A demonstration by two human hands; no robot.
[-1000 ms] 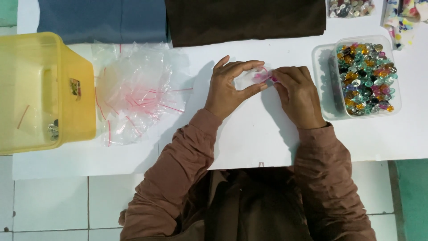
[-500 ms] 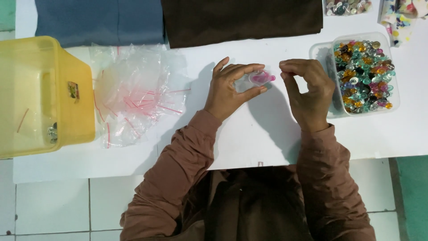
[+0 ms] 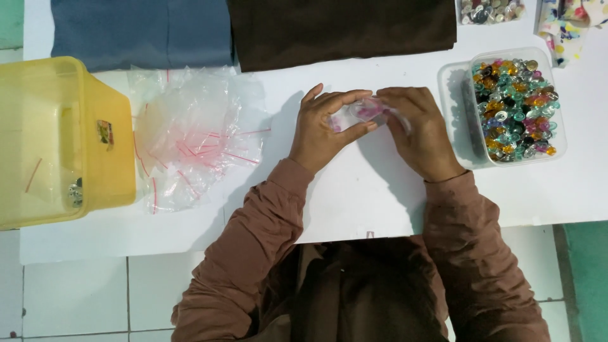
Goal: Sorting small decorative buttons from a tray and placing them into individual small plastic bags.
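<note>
My left hand [image 3: 326, 126] and my right hand [image 3: 421, 130] meet over the white table [image 3: 354, 202], both pinching one small clear zip bag [image 3: 358, 114] with a pink strip and small pink pieces inside. The fingers of both hands close on the bag's top edge. A clear plastic tub [image 3: 453, 114] full of several colourful shiny beads [image 3: 513, 107] stands just right of my right hand. A loose pile of empty clear zip bags [image 3: 190, 136] with red strips lies left of my left hand.
A yellow plastic bin [image 3: 95, 139] sits at the left table edge. Blue cloth [image 3: 142, 31] and dark brown cloth [image 3: 342, 28] lie along the far side. Another small container of beads [image 3: 491, 9] is at the top right. White tiled floor [image 3: 76, 297] shows below.
My right hand, which had lifted away toward the bead tub half a second ago, has come back to the small bag and grips it together with my left hand.
</note>
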